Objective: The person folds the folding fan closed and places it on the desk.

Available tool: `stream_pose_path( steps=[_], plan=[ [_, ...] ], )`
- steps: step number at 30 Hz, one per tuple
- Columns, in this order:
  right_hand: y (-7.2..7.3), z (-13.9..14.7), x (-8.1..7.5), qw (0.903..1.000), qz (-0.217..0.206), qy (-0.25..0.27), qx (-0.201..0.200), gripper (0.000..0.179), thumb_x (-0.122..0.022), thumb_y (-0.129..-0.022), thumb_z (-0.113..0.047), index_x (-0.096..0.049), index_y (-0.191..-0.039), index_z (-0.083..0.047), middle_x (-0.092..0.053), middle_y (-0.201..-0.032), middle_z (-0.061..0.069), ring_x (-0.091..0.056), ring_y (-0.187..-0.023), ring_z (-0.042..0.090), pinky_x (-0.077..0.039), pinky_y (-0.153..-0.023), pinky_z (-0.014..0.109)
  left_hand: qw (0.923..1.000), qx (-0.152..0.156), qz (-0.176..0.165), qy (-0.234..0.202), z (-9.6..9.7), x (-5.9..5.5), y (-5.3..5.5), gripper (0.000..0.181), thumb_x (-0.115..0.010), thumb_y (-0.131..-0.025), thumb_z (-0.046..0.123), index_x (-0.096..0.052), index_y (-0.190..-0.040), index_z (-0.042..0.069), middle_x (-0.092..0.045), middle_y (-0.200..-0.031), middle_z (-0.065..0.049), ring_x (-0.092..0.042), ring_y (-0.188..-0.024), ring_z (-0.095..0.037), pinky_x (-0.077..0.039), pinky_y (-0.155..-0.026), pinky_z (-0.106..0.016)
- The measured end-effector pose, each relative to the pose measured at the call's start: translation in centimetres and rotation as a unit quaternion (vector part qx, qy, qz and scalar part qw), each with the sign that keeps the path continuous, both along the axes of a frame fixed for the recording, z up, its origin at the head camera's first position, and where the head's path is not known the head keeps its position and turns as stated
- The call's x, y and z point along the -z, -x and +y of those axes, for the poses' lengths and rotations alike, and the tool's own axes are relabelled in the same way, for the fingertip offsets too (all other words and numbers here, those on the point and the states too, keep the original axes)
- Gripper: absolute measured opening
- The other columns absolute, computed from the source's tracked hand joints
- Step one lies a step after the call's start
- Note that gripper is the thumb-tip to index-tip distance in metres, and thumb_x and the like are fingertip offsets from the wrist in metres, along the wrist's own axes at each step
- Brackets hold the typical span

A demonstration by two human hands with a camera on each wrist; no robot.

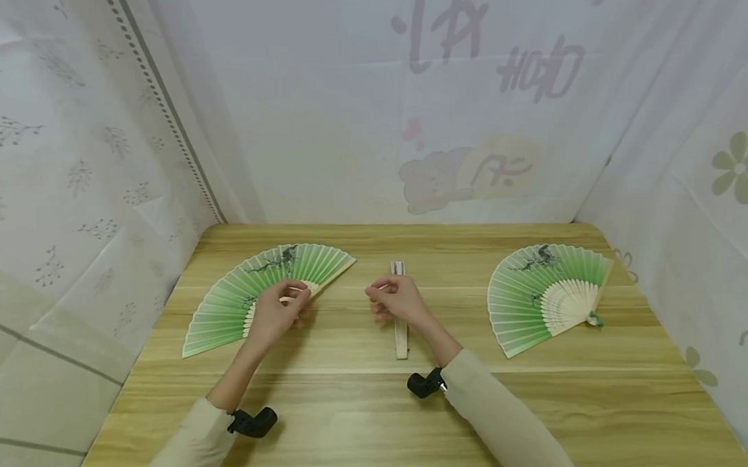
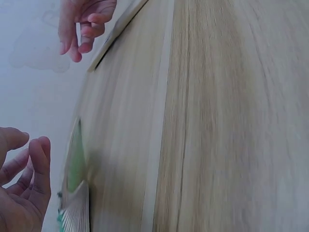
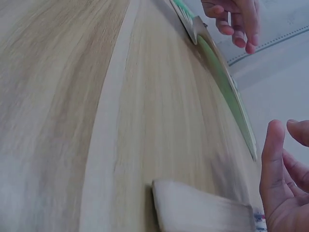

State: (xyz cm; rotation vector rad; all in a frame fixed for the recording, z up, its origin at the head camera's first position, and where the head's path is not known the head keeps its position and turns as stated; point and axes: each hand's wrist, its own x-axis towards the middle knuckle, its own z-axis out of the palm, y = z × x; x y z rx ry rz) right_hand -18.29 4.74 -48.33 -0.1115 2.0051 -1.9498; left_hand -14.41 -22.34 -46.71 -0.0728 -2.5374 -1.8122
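Observation:
An open green folding fan (image 1: 218, 311) with a dark branch print lies on the table's left part. My left hand (image 1: 276, 311) hovers over its ribs, fingers loosely bent and holding nothing. Between the two spread fans lies a closed folding fan (image 1: 401, 344), lengthwise to me. Above it is my right hand (image 1: 401, 301), partly hiding it, also holding nothing. In the right wrist view, the fingers (image 3: 273, 159) are apart from the thumb, and the closed fan (image 3: 203, 208) lies below the hand. The left wrist view likewise shows a gap between thumb and fingers (image 2: 41, 164).
Another open green fan (image 1: 519, 307), with a green tassel (image 1: 594, 319), lies toward the table's right side. The wood-grain table (image 1: 343, 427) is bordered by patterned white curtains (image 1: 321, 125) at the back and both sides. Each wrist wears a black camera (image 1: 253, 422).

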Motion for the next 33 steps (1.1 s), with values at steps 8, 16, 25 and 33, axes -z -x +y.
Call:
stream_pose_path(
  steps=[8, 16, 25, 33],
  plan=[
    [0.3, -2.1, 0.1, 0.9993, -0.012, 0.022, -0.029, 0.026, -0.072, -0.098, -0.016, -0.066, -0.114, 0.003, -0.068, -0.103, 0.03, -0.069, -0.069, 0.019, -0.06, -0.061, 0.034, 0.9992, -0.011, 0.011, 0.036, -2.3, -0.4, -0.8, 0.028, -0.066, -0.102, 0.016, -0.062, -0.118, -0.007, -0.064, -0.105, -0.027, -0.07, -0.074, -0.037, -0.059, -0.057, -0.043],
    [0.5, -4.3, 0.1, 0.9977, -0.04, 0.044, -0.032, 0.027, -0.074, -0.097, -0.017, -0.065, -0.112, 0.002, -0.068, -0.105, 0.028, -0.069, -0.067, 0.016, -0.06, -0.06, 0.031, 0.9978, -0.034, 0.018, 0.055, -5.1, -0.1, -2.2, 0.031, -0.067, -0.101, 0.017, -0.061, -0.118, -0.008, -0.065, -0.102, -0.029, -0.072, -0.073, -0.034, -0.059, -0.055, -0.041],
    [0.7, -5.8, 1.3, 0.9938, -0.081, 0.064, -0.04, 0.025, -0.074, -0.096, -0.017, -0.066, -0.113, 0.0, -0.07, -0.102, 0.024, -0.069, -0.068, 0.016, -0.06, -0.062, 0.031, 0.9913, -0.05, 0.033, 0.117, -8.7, 0.3, -4.0, 0.035, -0.069, -0.1, 0.022, -0.062, -0.121, -0.004, -0.069, -0.102, -0.026, -0.072, -0.07, -0.029, -0.057, -0.053, -0.037],
    [0.6, -7.2, 1.6, 0.9914, -0.092, 0.088, -0.032, 0.021, -0.072, -0.098, -0.013, -0.066, -0.112, 0.001, -0.072, -0.095, 0.021, -0.069, -0.067, 0.017, -0.059, -0.062, 0.03, 0.9863, -0.061, 0.033, 0.15, -10.8, 0.7, -5.5, 0.036, -0.073, -0.098, 0.023, -0.063, -0.121, -0.003, -0.07, -0.101, -0.023, -0.072, -0.069, -0.025, -0.057, -0.055, -0.033]
  ],
)
